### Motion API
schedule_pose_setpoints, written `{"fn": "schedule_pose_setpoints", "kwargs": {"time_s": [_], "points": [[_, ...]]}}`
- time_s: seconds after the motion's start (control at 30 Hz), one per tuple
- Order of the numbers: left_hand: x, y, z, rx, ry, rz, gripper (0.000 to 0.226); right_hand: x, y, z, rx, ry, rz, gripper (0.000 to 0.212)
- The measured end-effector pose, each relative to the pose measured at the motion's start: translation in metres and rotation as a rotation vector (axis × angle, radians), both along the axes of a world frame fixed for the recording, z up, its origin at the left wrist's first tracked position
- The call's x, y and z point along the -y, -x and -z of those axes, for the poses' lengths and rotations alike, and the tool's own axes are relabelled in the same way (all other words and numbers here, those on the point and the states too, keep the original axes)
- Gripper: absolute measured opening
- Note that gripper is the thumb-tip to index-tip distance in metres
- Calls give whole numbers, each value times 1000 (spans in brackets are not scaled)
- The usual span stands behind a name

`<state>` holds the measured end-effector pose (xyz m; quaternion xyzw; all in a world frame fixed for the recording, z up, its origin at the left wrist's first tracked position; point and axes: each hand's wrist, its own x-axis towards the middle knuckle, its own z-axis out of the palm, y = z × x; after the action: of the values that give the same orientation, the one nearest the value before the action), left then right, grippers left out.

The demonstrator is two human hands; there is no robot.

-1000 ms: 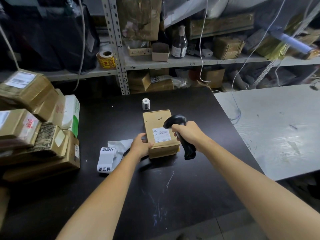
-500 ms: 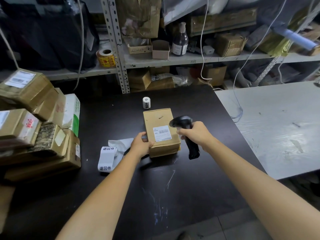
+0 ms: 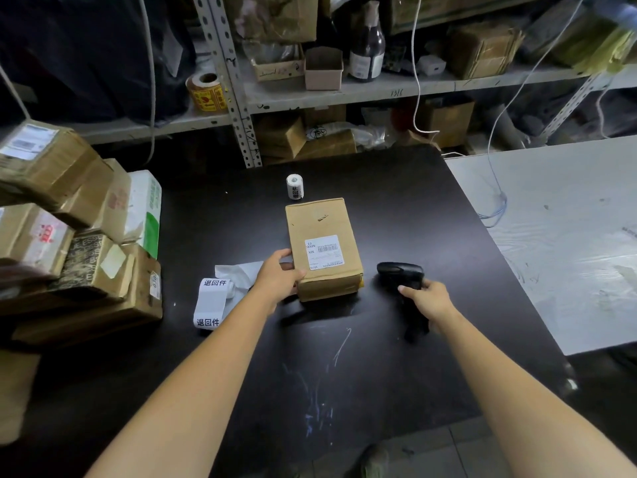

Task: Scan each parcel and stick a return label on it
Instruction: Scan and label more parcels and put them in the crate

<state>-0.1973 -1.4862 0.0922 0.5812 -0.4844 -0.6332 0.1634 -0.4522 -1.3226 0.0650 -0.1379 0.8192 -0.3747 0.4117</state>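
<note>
A brown cardboard parcel point(image 3: 324, 246) with a white barcode label lies in the middle of the black table point(image 3: 396, 208). My left hand point(image 3: 279, 276) grips its near left corner. To the right of the parcel my right hand point(image 3: 429, 300) holds a black handheld scanner point(image 3: 401, 274) low over the table, apart from the box. A strip of white return labels point(image 3: 210, 301) with black characters lies left of my left hand. A small label roll point(image 3: 294, 187) stands just behind the parcel.
Stacked cardboard parcels point(image 3: 69, 236) crowd the table's left side. A metal shelf rack point(image 3: 344, 94) with boxes, a bottle and a tape roll stands behind. A white table point(image 3: 568, 236) adjoins on the right, with cables hanging over it.
My right hand has carried the scanner from above the parcel's label down and to the right, close to the table. My left hand keeps its hold on the parcel.
</note>
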Motion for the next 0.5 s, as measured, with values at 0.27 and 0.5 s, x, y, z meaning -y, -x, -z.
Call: {"fn": "schedule_pose_setpoints", "kwargs": {"time_s": [0.27,0.5], "points": [[-7,2,-9,34,34,-22,56,2,23,-23,-393,-360,-237,39],[-6,-18,-34,145,124,0,43,28,14,-80,-500,-214,-437,31]]}}
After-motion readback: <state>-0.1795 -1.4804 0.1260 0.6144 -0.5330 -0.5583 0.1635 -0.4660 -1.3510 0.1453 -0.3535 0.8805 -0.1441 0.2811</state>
